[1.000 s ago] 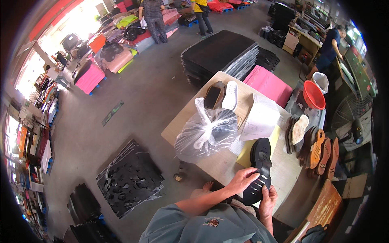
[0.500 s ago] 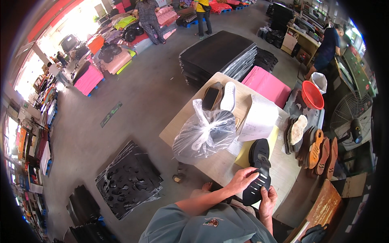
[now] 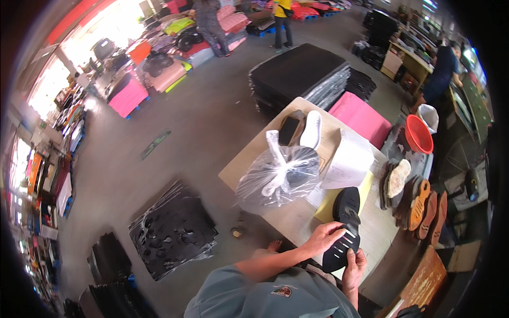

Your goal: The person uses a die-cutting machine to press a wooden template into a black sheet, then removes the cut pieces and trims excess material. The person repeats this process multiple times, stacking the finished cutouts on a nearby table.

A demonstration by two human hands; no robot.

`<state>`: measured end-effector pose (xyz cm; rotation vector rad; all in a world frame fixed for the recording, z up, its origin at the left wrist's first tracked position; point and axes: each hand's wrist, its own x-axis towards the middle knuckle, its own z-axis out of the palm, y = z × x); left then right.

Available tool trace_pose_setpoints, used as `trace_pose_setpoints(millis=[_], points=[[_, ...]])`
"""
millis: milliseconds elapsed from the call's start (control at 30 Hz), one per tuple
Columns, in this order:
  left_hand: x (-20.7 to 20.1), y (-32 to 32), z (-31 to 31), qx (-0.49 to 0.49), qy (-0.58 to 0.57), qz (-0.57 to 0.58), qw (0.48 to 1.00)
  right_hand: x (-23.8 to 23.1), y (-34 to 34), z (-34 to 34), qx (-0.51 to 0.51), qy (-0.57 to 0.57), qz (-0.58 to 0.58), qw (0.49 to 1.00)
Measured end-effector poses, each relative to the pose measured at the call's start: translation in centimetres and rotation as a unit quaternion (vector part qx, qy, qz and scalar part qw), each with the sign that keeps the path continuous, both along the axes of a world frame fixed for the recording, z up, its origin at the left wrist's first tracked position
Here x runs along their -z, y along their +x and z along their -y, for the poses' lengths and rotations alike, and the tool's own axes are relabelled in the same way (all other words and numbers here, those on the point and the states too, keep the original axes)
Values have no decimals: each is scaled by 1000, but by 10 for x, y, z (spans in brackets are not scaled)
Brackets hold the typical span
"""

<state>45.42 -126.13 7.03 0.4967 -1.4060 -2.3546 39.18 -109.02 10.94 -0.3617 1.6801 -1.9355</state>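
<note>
Between my hands is a black slotted shoe sole [image 3: 334,258], shaped like a footbed with a row of narrow cut-outs. My left hand [image 3: 324,237] pinches its upper left edge, fingers lying over the top. At its right edge, my right hand [image 3: 355,267] grips it with the thumb on top. Just beyond the held piece, more black soles [image 3: 347,201] lie stacked on the table, partly over a yellow sheet [image 3: 326,210]. A knotted clear plastic bag [image 3: 278,177] with dark contents sits to the left of them.
Farther back on the table [image 3: 236,172] are a white sole [image 3: 311,130], a phone [image 3: 289,127] and a paper sheet [image 3: 350,161]. Brown and orange soles [image 3: 419,201] stand at right, near a red basin [image 3: 419,134]. Cut black sheets [image 3: 172,233] lie on the floor. Other people are in the background.
The whole view has shifted, so the surroundings sit a little farther right. Both hands keep their hold on the black sole, with hardly any change in grip.
</note>
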Motion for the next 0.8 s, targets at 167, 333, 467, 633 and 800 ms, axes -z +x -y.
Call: trace_pose_setpoints(millis=[167, 333, 467, 633, 800], points=[[-1, 1, 3, -18, -15, 15, 1000, 0, 0, 1, -52, -6, 20, 998], [-3, 4, 4, -24, -17, 6, 1000, 2, 1, 5, -21, -1, 16, 1000], [-3, 6, 5, -14, -4, 19, 1000, 5, -1, 6, -16, -4, 18, 1000], [-3, 6, 5, 3, 21, -1, 1000, 6, -4, 4, -29, 7, 13, 999], [-2, 5, 5, 30, 33, -10, 999, 4, -3, 4, -7, 21, 6, 1000]])
